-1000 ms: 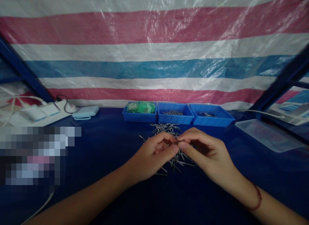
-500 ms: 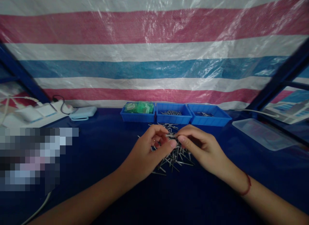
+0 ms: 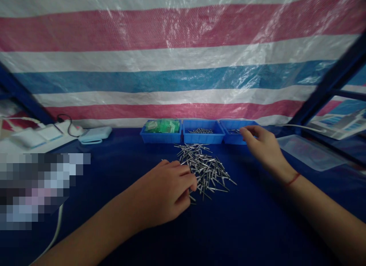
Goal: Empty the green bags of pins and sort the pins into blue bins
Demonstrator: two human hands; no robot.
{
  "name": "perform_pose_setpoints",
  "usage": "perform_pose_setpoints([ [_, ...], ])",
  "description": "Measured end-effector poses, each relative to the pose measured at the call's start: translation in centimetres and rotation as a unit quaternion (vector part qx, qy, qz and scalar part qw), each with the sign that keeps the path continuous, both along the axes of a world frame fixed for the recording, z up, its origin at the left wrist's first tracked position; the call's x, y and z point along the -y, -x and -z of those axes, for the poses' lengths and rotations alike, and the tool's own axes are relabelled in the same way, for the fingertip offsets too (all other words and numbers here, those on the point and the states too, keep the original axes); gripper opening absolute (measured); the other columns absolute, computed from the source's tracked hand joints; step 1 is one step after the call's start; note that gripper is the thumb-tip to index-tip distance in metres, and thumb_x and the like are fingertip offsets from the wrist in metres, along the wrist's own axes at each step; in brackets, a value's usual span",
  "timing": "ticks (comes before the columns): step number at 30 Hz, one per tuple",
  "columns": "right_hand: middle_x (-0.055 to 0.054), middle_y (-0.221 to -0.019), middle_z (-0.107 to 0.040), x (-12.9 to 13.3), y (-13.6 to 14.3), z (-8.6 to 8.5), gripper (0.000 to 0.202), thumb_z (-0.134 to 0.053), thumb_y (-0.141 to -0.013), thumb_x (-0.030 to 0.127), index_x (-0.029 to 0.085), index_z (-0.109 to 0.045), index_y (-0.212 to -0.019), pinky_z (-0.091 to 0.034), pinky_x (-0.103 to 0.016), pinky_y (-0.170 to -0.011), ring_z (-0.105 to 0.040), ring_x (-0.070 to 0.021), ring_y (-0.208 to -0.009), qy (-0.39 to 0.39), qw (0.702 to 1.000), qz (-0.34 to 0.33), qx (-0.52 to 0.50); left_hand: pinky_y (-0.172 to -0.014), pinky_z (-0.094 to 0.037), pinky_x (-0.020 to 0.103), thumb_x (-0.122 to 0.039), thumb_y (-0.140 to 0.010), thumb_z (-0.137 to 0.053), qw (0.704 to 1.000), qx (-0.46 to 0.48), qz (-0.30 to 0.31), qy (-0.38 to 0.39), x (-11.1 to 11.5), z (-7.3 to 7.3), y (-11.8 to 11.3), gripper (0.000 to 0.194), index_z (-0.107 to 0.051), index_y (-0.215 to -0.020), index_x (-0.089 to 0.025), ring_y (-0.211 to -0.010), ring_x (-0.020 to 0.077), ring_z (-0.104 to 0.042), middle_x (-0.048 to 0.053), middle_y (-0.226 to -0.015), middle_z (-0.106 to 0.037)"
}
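A loose pile of thin silvery metal pins, like rivets (image 3: 207, 169), lies on the dark blue table (image 3: 217, 231). At the pile's left edge is my left hand (image 3: 168, 189), palm down with curled fingers; what its fingertips touch is hidden. My right hand (image 3: 261, 144) reaches over the front of the right blue bin (image 3: 235, 139), thumb and fingers bent close together; whether anything is between them cannot be made out. Some pins lie in that bin. More pins fill part of the middle blue bin (image 3: 203, 138).
The left blue bin (image 3: 161, 138) holds green-wrapped packets. Further left are a light blue case (image 3: 95, 135) and a white power strip (image 3: 54, 138) with cables. A clear plastic lid (image 3: 311, 153) lies at the right. Striped sheeting hangs behind, between blue frame posts.
My hands have parted. The right one moved up and right to the right bin; the left one turned palm down and moved down and left to the pile's edge.
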State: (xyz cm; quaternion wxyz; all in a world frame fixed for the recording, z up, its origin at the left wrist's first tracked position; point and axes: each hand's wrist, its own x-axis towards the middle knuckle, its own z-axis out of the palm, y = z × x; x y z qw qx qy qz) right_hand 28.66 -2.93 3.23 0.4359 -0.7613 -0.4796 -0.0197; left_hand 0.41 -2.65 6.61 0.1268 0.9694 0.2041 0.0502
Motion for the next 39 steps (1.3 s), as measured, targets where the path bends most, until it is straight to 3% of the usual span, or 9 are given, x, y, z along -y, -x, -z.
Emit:
perform_pose_setpoints([
  [7, -0.003, -0.076, -0.066, 1.9, 4.0, -0.6, 0.021, -0.051, -0.083, 0.034, 0.018, -0.063, -0.087, -0.042, -0.028, -0.054, -0.057, -0.0149, -0.057, 0.007, 0.987, -0.15, 0.057, -0.073, -0.036, 0.032, -0.019, -0.079, -0.059, 0.997, -0.069, -0.021, 0.035, -0.4, 0.3, 0.8, 0.003, -0.061, -0.081, -0.02, -0.081, 0.0186, -0.057, 0.001, -0.085, -0.062],
  [13, -0.001, -0.067, -0.062, 3.4, 6.4, -0.7, 0.014, -0.051, -0.085, 0.029, 0.02, -0.062, -0.083, -0.04, -0.026, -0.05, -0.052, -0.0121, -0.052, 0.0, 0.962, -0.258, 0.085, -0.072, -0.037, 0.031, -0.016, -0.083, -0.054, 0.998, -0.046, -0.016, 0.05, -0.4, 0.7, 0.6, 0.01, -0.06, -0.076, -0.018, -0.078, 0.0183, -0.058, 0.002, -0.081, -0.062],
  [19, 0.0, -0.071, -0.063, 4.5, 8.3, -0.8, 0.016, -0.05, -0.086, 0.026, 0.02, -0.062, -0.078, -0.042, -0.025, -0.052, -0.056, -0.0126, -0.06, 0.035, 0.933, -0.357, 0.006, -0.063, -0.038, 0.023, -0.02, -0.085, -0.052, 0.982, 0.014, -0.005, 0.19, -2.1, -0.2, 0.7, 0.011, -0.063, -0.083, -0.019, -0.069, 0.0128, -0.057, -0.001, -0.078, -0.063],
  [23, 0.001, -0.07, -0.063, 4.7, 8.9, -0.6, 0.014, -0.052, -0.082, 0.02, 0.021, -0.064, -0.088, -0.04, -0.023, -0.046, -0.052, -0.0101, -0.053, 0.043, 0.921, -0.387, -0.037, -0.065, -0.04, 0.023, -0.027, -0.087, -0.049, 0.961, 0.112, -0.045, 0.25, -2.9, 0.2, 0.1, 0.015, -0.061, -0.09, -0.018, -0.071, 0.0125, -0.056, -0.001, -0.08, -0.062],
  [26, 0.003, -0.06, -0.058, 4.8, 9.1, -0.5, 0.013, -0.055, -0.082, 0.026, 0.021, -0.064, -0.09, -0.035, -0.022, -0.04, -0.046, -0.0091, -0.046, 0.045, 0.913, -0.398, -0.084, -0.063, -0.04, 0.023, -0.031, -0.087, -0.049, 0.939, 0.176, -0.064, 0.287, -2.7, 1.1, -0.6, 0.018, -0.059, -0.094, -0.017, -0.069, 0.0118, -0.054, -0.001, -0.078, -0.059],
  [33, -0.004, -0.08, -0.068, 5.0, 9.2, -0.6, 0.015, -0.059, -0.081, 0.035, 0.022, -0.065, -0.083, -0.041, -0.024, -0.045, -0.061, -0.0153, -0.065, 0.027, 0.902, -0.398, -0.164, -0.053, -0.034, 0.022, -0.038, -0.089, -0.044, 0.909, 0.182, -0.076, 0.367, -1.4, 2.3, -1.3, 0.026, -0.056, -0.098, -0.017, -0.058, 0.0101, -0.046, -0.002, -0.068, -0.051],
  [39, -0.003, -0.074, -0.066, 4.8, 9.3, -0.5, 0.014, -0.06, -0.08, 0.034, 0.021, -0.065, -0.077, -0.043, -0.024, -0.048, -0.059, -0.0138, -0.063, 0.019, 0.899, -0.396, -0.188, -0.047, -0.027, 0.021, -0.039, -0.089, -0.045, 0.899, 0.177, -0.078, 0.393, -1.1, 2.1, -1.5, 0.025, -0.056, -0.098, -0.017, -0.051, 0.0082, -0.036, -0.004, -0.061, -0.044],
])
